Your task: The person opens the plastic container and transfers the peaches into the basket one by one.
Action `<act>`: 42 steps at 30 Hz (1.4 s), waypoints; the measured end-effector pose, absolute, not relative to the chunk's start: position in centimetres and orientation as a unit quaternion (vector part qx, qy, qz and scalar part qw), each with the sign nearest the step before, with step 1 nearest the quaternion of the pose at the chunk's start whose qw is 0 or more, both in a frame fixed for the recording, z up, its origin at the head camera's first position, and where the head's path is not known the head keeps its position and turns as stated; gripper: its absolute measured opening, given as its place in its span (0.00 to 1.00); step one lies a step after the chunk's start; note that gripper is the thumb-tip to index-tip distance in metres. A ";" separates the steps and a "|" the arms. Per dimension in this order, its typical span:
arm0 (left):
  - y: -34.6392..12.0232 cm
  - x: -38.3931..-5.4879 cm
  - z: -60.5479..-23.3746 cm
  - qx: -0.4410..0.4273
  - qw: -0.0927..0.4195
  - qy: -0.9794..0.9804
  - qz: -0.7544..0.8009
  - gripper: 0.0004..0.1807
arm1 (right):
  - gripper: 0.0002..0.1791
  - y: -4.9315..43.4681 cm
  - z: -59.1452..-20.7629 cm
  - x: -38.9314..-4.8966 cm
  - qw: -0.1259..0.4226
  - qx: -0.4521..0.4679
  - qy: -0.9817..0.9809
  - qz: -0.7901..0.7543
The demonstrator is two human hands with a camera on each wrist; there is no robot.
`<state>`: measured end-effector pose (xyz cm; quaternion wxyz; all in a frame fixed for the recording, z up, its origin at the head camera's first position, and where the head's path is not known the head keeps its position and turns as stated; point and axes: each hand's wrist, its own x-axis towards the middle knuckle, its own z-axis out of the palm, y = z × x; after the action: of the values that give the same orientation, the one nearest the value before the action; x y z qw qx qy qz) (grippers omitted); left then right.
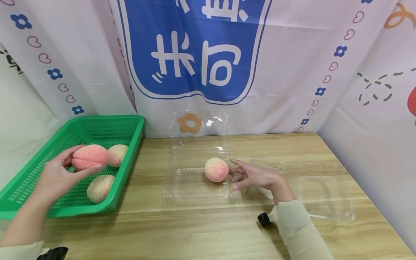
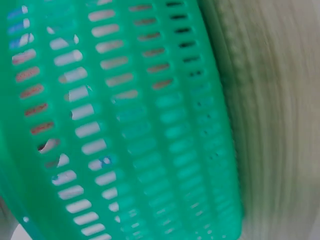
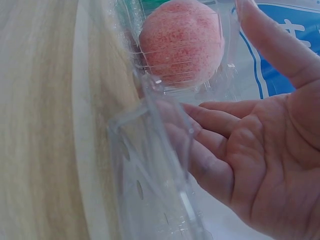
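Observation:
My left hand [image 1: 58, 171] grips a pink peach [image 1: 91, 157] between thumb and fingers, over the green basket [image 1: 112, 206]. Two paler peaches lie in that basket, a far peach [image 1: 117, 155] and a near peach [image 1: 100, 188]. In the middle of the table, a cream-and-pink peach [image 1: 216, 169] sits in a clear plastic clamshell box [image 1: 188, 184] whose lid stands raised at the back. My right hand [image 1: 255, 176] is just right of this peach, thumb spread and fingers loosely bent with nothing held. In the right wrist view the peach [image 3: 182, 42] shows beyond the fingertips, behind clear plastic.
A second clear plastic box [image 1: 320, 195] lies spread on the wooden table [image 1: 201, 231] at the right, partly behind my right forearm. Behind the table hangs a printed cloth [image 1: 279, 72], with a white wall [image 1: 377, 144] on the right. Slotted basket wall [image 2: 130, 130] fills most of the left wrist view.

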<state>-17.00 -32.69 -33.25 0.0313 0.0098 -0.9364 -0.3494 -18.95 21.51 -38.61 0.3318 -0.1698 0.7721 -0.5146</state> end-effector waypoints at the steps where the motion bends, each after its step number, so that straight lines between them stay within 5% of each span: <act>1: -33.0 -17.1 -33.4 0.014 0.030 -0.937 -0.349 0.50 | 0.61 21.5 -38.6 -19.0 0.332 -0.173 0.772 -0.513; 21: -36.9 -18.9 -34.8 0.072 -0.007 -0.951 -0.300 0.56 | 0.62 21.4 -38.8 -19.2 0.333 -0.174 0.768 -0.520; 42: -37.9 -21.7 -35.7 -0.019 -0.116 -0.962 -0.245 0.53 | 0.60 21.5 -38.9 -19.1 0.329 -0.178 0.773 -0.513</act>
<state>-21.71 -37.95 -35.73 -0.1160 -0.0187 -0.9625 -0.2446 -19.12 21.53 -38.92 0.3287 -0.1777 0.7730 -0.5127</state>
